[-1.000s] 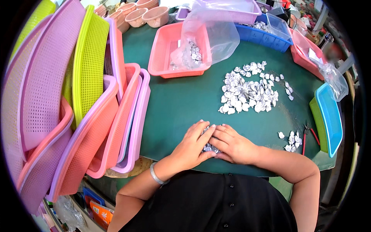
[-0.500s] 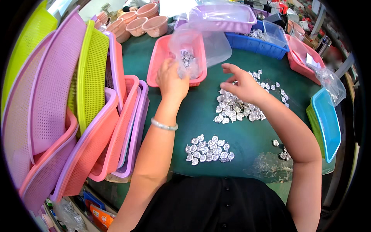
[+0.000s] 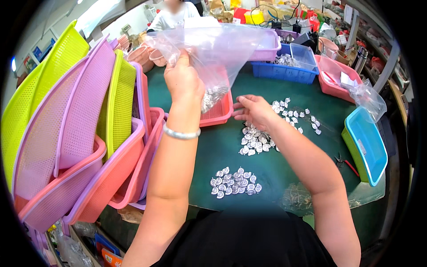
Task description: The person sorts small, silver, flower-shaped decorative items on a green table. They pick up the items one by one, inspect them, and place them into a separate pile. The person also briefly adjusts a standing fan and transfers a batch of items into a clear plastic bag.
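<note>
My left hand [image 3: 183,81] is raised and closed on the gathered edge of a clear plastic bag [image 3: 231,46]. Silver spiral-shaped metal pieces [image 3: 214,96] sag in the bag's lower end. Beneath it stands a pink basket [image 3: 220,114], partly hidden by the bag and my hand. My right hand [image 3: 255,111], empty with fingers apart, hovers by the basket's right side. Under and beyond that hand lies a large pile of the same silver pieces [image 3: 254,141]. Closer to me, a smaller group of silver pieces [image 3: 235,182] is spread on the green tabletop [image 3: 200,164].
Tall stacked baskets [image 3: 80,111] in lilac, green and pink crowd the left. A blue bin [image 3: 284,73] and another pink basket [image 3: 338,82] stand at the back right. A turquoise basket [image 3: 369,142] and red-handled pliers [image 3: 350,167] lie right. Another person [image 3: 175,18] is across the table.
My left hand has lifted the plastic bag up out of the pink basket, with silver pieces in its bottom. My right hand stays near the pile. The view has tilted upward; the pliers now show.
</note>
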Demonstrator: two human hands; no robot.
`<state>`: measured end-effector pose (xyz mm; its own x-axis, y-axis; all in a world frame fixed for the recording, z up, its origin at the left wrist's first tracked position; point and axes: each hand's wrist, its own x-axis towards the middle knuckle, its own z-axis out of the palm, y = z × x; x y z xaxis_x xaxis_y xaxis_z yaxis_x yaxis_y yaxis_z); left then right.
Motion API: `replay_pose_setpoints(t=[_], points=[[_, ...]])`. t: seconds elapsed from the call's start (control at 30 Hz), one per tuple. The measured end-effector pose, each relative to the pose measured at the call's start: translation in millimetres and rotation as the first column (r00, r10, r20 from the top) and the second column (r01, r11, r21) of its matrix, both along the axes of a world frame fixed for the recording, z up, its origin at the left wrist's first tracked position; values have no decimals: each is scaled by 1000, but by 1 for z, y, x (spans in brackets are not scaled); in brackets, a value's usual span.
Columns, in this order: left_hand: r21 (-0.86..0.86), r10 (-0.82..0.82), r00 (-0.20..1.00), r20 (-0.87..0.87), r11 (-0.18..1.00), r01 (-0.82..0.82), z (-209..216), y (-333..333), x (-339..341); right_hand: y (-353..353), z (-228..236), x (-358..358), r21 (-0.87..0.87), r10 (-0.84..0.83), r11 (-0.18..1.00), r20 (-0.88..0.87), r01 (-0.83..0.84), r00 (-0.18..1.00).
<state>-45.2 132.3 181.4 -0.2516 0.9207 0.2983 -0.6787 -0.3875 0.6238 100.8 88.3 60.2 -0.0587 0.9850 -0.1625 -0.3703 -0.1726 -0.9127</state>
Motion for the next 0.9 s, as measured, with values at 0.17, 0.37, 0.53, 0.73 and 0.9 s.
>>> replay_pose_setpoints(t=[0.17,0.37,0.53,0.73,0.9], points=[[108,-278,960,40,956,273,31,-43,-11,-16,-13,-12,31,68,998,-284,-62,956],[76,-465,872,154,886,458,8,-103,-19,-63,7,-26,38,99,995,-545,-93,833],[-50,-366,905,215,922,384,-41,-111,-48,-75,-12,-19,33,-182,978,-362,208,914],[-196,-353,921,167,903,382,-94,-115,-72,-70,-4,-5,342,-373,856,-109,387,921],[-340,-247,950,193,891,301,-138,-104,-81,-78,26,-22,488,-436,801,77,347,897]])
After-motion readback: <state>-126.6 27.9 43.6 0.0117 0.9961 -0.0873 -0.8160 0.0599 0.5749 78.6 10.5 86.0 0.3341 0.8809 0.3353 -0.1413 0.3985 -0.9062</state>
